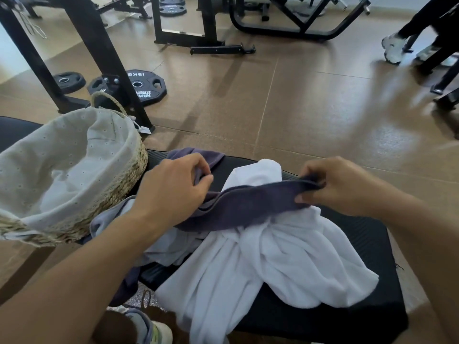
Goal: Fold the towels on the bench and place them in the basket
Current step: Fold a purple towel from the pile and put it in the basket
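The left hand [173,184] pinches one end of a purple towel [248,204] between thumb and curled fingers, and the right hand [332,187] pinches the other end the same way, so the towel hangs stretched between them just above the bench [360,306]. More purple cloth [196,157] lies bunched on the bench beyond the left hand; whether it is part of the same towel I cannot tell. Under the stretched towel a white towel [273,256] lies crumpled across the bench, its near edge spilling over the near side. A pale lilac towel [164,244] lies beside it to the left, under the left forearm. The basket [124,175], woven with a cloth liner, stands on the left end of the bench. On the far floor lie weight plates [144,86].
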`<action>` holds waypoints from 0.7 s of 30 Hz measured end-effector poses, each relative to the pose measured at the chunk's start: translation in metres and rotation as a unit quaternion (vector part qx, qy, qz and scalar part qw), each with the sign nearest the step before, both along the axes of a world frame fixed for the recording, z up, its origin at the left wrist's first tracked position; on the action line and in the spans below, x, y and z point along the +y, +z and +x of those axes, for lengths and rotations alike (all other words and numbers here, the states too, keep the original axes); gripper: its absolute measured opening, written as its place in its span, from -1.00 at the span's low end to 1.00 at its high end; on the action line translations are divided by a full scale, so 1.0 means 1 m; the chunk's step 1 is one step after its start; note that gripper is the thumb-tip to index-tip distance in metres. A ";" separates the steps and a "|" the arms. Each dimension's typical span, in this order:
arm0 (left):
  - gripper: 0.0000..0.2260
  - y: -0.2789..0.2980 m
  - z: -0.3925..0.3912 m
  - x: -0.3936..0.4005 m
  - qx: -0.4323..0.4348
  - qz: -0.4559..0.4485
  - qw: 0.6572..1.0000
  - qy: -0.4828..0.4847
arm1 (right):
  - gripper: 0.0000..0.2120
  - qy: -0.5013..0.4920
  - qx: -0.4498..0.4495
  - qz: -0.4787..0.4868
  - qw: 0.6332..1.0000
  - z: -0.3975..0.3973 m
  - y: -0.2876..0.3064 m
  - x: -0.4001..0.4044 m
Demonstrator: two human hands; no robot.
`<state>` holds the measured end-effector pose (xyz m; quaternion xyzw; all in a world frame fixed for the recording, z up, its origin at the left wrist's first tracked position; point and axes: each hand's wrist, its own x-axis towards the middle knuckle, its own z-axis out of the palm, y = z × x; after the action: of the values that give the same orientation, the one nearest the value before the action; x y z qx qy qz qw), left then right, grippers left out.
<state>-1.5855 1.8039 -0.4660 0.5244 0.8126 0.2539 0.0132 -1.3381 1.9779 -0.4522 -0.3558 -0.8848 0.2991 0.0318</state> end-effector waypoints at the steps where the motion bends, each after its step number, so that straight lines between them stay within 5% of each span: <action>1: -0.93 0.002 -0.005 0.000 -0.004 0.005 1.000 0.009 | -0.82 -0.012 0.085 -0.026 0.996 -0.001 0.003 0.000; 5: -0.82 0.002 -0.005 0.000 -0.053 0.037 0.998 0.012 | -0.80 -0.011 0.299 -0.132 0.945 -0.009 0.013 -0.009; 12: -0.68 -0.002 0.029 0.002 -0.232 0.107 0.963 -0.087 | -0.92 0.077 0.215 -0.173 0.958 -0.019 0.010 -0.038; 21: -0.94 -0.004 0.042 0.000 -0.327 0.078 0.921 -0.198 | -0.71 0.038 0.242 -0.137 0.960 -0.026 0.008 -0.048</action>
<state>-1.5435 1.8035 -0.4702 0.5618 0.6208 0.4655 0.2870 -1.3637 1.9302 -0.4441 -0.2399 -0.8139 0.4958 0.1847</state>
